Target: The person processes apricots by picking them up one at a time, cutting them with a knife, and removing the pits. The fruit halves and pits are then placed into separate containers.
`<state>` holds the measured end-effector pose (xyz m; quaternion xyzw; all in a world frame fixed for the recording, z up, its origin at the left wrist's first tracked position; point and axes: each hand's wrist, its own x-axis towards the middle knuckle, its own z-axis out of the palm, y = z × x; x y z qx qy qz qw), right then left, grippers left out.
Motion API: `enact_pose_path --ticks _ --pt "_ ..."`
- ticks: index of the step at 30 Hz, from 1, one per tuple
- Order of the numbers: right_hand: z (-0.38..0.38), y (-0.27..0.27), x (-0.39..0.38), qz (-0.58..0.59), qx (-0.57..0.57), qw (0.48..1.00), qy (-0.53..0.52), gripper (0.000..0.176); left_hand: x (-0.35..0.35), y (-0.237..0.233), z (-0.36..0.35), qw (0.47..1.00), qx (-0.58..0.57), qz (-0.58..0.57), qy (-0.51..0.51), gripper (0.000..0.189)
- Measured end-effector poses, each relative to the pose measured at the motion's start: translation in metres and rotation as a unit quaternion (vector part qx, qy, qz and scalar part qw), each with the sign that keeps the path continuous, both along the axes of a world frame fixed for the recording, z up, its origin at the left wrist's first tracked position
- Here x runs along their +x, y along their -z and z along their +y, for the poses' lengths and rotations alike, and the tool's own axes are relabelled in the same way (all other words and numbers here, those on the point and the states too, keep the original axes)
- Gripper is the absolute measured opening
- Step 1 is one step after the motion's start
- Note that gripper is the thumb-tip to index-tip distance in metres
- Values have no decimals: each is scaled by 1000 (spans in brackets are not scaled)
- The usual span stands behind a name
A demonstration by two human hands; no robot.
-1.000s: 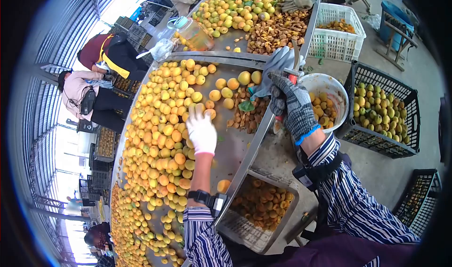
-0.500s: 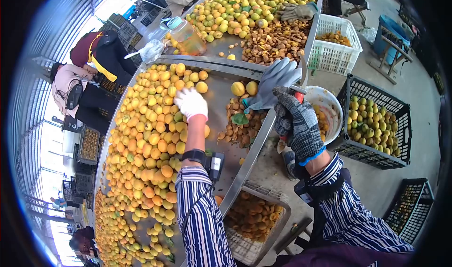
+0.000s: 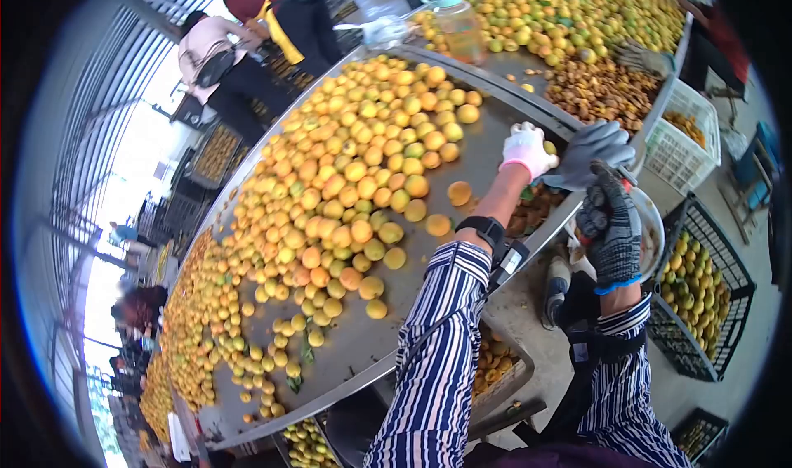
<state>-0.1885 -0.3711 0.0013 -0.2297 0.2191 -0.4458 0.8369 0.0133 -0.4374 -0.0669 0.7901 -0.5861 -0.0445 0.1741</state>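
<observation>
The person's left hand, in a white glove, has left the fruit pile it was sorting half a second ago and now reaches across the metal tray to its far right rim; its fingers curl down over a yellow fruit of which only a sliver shows, and whether they have closed on it cannot be told; the fruit lies against a loose grey glove draped on the rim, just above a heap of pits; the shift brings fruit and blade near each other, so the work looks to be turning from sorting to one piece; the right hand, in a knitted glove, stays clenched around a red-handled knife; its long axis runs up and away from the person, toward the grey glove, with the blade mostly hidden; a white bowl sits behind the fist.
</observation>
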Motion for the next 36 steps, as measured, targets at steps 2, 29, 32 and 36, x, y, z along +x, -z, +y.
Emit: enact_pose_path --ticks 2,29,32,36 --pt "-2 1 0 16 7 1000 2 23 3 -14 24 999 -30 32 -28 50" --pt "103 7 55 181 -32 968 -173 16 178 -47 210 857 224 -365 -287 38" --pt "113 5 59 191 -39 961 -196 18 169 -42 202 865 325 -263 -279 35" --pt "120 2 63 174 -31 958 -225 18 191 -26 189 850 369 -245 -286 37"
